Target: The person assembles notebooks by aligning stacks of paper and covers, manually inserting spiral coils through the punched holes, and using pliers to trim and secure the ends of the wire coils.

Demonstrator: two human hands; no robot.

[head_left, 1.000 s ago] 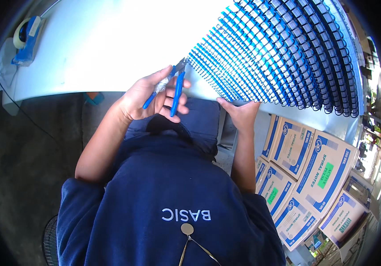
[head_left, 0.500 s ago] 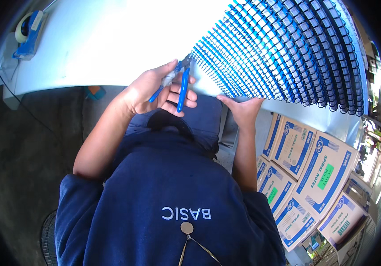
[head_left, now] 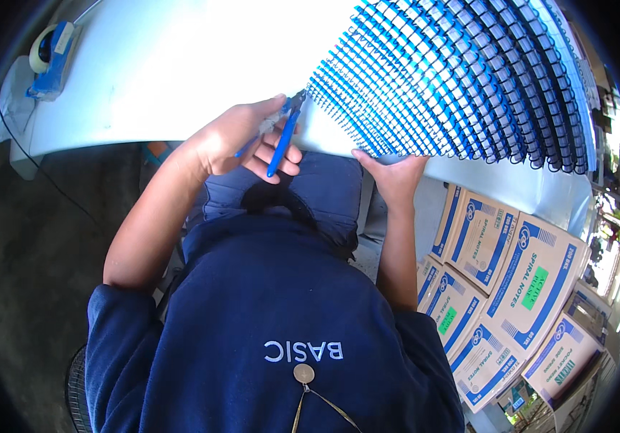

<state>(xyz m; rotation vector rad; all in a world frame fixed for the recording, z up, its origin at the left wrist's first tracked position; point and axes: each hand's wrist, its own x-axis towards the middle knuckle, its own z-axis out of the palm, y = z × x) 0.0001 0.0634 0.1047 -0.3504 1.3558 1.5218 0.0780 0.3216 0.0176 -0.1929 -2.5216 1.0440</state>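
My left hand [head_left: 241,141] is closed round blue-handled pliers [head_left: 282,141], whose handles are a little apart. One of the handles has pale wrapping on it. The plier tips meet the near left end of the dark wire coils on a fanned row of spiral notebooks [head_left: 440,94] with blue edges. At the near edge of that row is my right hand [head_left: 395,177], thumb stretched to the left against the lowest coil ends. Its other fingers go in behind the notebooks and are mostly hidden.
The notebooks lie on a white table [head_left: 144,79], glaring with light. A blue tape dispenser [head_left: 51,61] stands at its far left end, a thin cable [head_left: 43,169] hanging nearby. Stacked cardboard boxes [head_left: 519,281] stand below the table on the right.
My left hand and the pliers have shifted slightly left, and the plier handles look closer together. My right hand stays at the notebooks' near edge. The whole view has shifted slightly.
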